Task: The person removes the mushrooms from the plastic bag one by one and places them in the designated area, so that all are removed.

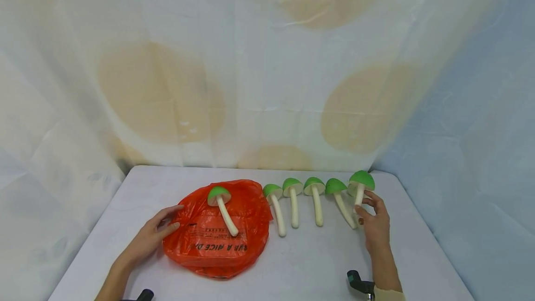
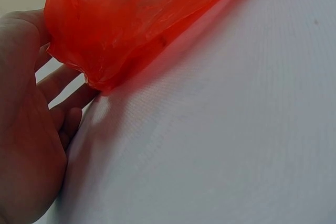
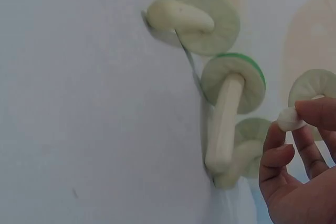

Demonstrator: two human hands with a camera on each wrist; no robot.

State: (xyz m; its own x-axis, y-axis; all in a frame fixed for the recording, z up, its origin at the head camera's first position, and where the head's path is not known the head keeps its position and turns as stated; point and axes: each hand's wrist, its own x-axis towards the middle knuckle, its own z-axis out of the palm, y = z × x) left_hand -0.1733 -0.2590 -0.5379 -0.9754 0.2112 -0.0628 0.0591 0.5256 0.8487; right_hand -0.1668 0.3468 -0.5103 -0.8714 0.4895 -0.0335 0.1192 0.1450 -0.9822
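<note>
A red plastic bag [image 1: 251, 199] lies flat on the white table, with one green-capped mushroom [image 1: 225, 215] on top of it. At the bag's left edge is my left hand [image 1: 152, 236], its fingers loosely extended and touching the plastic; the left wrist view shows the bag's corner [image 2: 105, 72] against the fingers. My right hand [image 1: 376, 224] pinches the pale stem of another green-capped mushroom [image 1: 361, 180] between thumb and fingers, at the right end of a row. In the right wrist view the stem's tip [image 3: 289, 120] shows between the fingertips.
Several similar mushrooms [image 1: 315, 194] lie side by side between the bag and my right hand, caps toward the back. The white table [image 1: 317, 264] ends at patterned curtains [image 1: 267, 82] behind and at both sides.
</note>
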